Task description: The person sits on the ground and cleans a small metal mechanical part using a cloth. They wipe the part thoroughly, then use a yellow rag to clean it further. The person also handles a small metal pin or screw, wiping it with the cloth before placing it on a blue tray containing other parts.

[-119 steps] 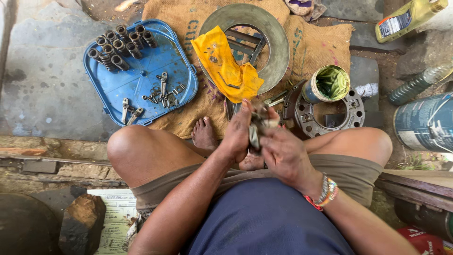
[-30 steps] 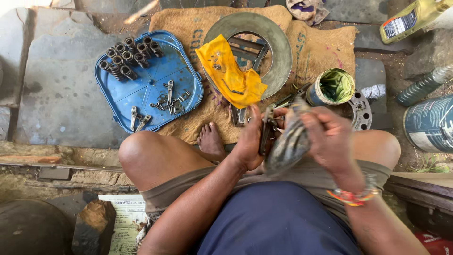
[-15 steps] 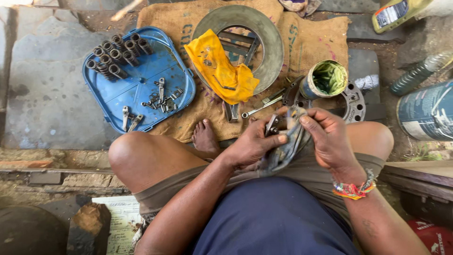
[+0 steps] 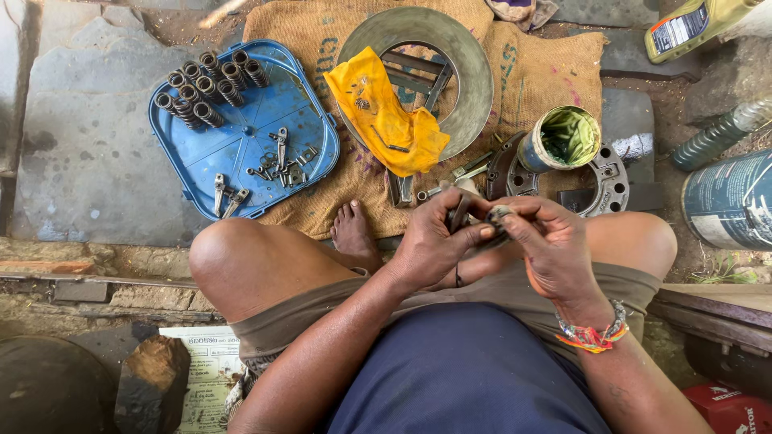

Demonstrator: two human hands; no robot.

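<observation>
Head cam: I've got both hands over my lap. My left hand [image 4: 438, 245] is pinching a small dark metal part [image 4: 460, 213], long axis approx upright, tipped away from me. My right hand [image 4: 551, 245] is closed narrow on a grey rag [image 4: 498, 215] touching that part. L hand is nearer the burlap sack [image 4: 531, 72] edge; yellow cloth [image 4: 390, 120] and green tin [image 4: 563, 138] sit just ahead. Blue tray [image 4: 241, 153] w/ springs [image 4: 205, 84] is well left. Open room only btwn my knees.
</observation>
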